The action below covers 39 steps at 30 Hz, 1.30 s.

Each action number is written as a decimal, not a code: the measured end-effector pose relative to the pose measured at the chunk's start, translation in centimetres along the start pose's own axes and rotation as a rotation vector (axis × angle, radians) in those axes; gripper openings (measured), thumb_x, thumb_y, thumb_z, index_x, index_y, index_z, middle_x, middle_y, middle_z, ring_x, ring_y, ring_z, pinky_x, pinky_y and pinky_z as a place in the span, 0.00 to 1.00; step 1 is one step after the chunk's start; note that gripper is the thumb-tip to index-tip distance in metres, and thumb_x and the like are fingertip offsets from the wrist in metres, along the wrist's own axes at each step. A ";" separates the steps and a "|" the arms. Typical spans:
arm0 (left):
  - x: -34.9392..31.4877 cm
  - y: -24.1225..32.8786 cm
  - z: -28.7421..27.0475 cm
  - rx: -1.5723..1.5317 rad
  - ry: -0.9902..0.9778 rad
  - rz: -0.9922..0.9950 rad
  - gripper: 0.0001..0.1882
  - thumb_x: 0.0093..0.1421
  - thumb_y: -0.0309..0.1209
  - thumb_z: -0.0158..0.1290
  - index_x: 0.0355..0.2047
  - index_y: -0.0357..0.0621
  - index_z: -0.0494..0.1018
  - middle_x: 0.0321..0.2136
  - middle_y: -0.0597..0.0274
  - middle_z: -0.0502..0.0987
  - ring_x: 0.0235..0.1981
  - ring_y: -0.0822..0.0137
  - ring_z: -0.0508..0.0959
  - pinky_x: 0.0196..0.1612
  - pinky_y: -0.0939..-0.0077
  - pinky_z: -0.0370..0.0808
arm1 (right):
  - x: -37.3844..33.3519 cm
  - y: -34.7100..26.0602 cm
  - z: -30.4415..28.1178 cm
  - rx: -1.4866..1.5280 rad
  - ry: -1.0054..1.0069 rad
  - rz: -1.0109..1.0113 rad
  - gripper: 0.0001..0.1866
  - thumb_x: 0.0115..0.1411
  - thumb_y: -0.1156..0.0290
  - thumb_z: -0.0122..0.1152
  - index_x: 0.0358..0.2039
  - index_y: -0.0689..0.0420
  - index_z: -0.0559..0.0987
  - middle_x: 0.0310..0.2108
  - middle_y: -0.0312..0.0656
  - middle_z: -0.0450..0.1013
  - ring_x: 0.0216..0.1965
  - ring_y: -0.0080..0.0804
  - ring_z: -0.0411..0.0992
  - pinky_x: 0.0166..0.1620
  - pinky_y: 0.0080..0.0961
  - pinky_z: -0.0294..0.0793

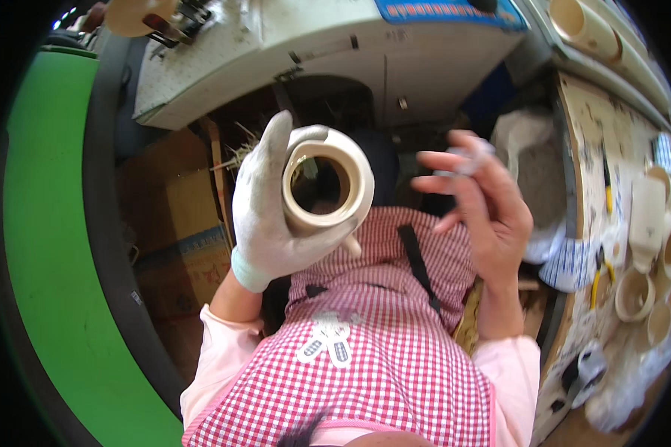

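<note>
My left hand [265, 205], in a pale grey-white glove with a mint cuff, is wrapped round a cream pipe fitting [361, 179]. Its round opening faces up toward me, with a dark, glossy inside. A small stub shows below its rim at the lower right. To the right, apart from the fitting, my bare right hand [492, 212] is raised with its fingers spread and somewhat blurred. Something whitish covers or lies against its fingers; I cannot make out what it is.
At right, a worktable [585, 141] bears cream fittings [635, 294], yellow-handled pliers [600, 276] and a plastic bag [619, 395]. Large cream pipes [585, 30] lie at the upper right. A white machine bench [335, 67] stands ahead, a green surface [60, 223] at left, cardboard boxes [190, 201] below.
</note>
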State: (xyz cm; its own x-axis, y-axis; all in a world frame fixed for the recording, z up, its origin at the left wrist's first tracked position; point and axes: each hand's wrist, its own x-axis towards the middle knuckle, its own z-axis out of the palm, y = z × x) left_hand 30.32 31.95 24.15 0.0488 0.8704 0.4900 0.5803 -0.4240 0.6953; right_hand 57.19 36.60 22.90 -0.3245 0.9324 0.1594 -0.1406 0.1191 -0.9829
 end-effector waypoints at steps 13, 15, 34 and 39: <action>-3.6 2.5 0.6 0.209 -0.067 0.288 0.53 0.42 0.38 0.77 0.66 0.33 0.66 0.57 0.52 0.79 0.58 0.51 0.78 0.62 0.54 0.73 | -2.8 -2.4 8.5 -0.984 -0.320 -0.460 0.13 0.50 0.77 0.69 0.39 0.61 0.83 0.40 0.52 0.81 0.33 0.45 0.83 0.38 0.33 0.85; -3.7 2.4 0.5 0.194 -0.074 0.272 0.52 0.42 0.39 0.77 0.66 0.33 0.66 0.56 0.52 0.79 0.57 0.51 0.79 0.62 0.54 0.73 | -2.2 -2.7 8.2 -0.993 -0.356 -0.506 0.12 0.51 0.77 0.68 0.38 0.60 0.84 0.37 0.50 0.81 0.33 0.44 0.83 0.37 0.32 0.84; -5.5 -0.7 -0.2 -0.782 -0.394 -0.785 0.39 0.72 0.60 0.45 0.65 0.36 0.68 0.57 0.54 0.77 0.57 0.63 0.76 0.58 0.65 0.74 | 1.5 -5.2 -3.2 -0.444 0.121 0.057 0.15 0.73 0.65 0.58 0.40 0.66 0.83 0.27 0.28 0.73 0.30 0.15 0.67 0.34 0.16 0.67; -6.2 -5.1 2.0 -1.549 -0.110 -0.750 0.35 0.69 0.43 0.57 0.69 0.35 0.61 0.60 0.51 0.75 0.59 0.63 0.77 0.61 0.64 0.77 | 7.3 -7.7 -0.6 -0.795 -0.174 -0.248 0.13 0.70 0.65 0.61 0.40 0.64 0.84 0.30 0.42 0.80 0.31 0.30 0.77 0.38 0.28 0.75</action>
State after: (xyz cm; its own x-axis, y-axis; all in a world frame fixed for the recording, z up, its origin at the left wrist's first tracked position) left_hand 28.69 29.24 16.48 0.2445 0.9591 -0.1424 -0.7572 0.2806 0.5898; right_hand 56.51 42.67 31.51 -0.5191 0.7898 0.3267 0.4517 0.5780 -0.6796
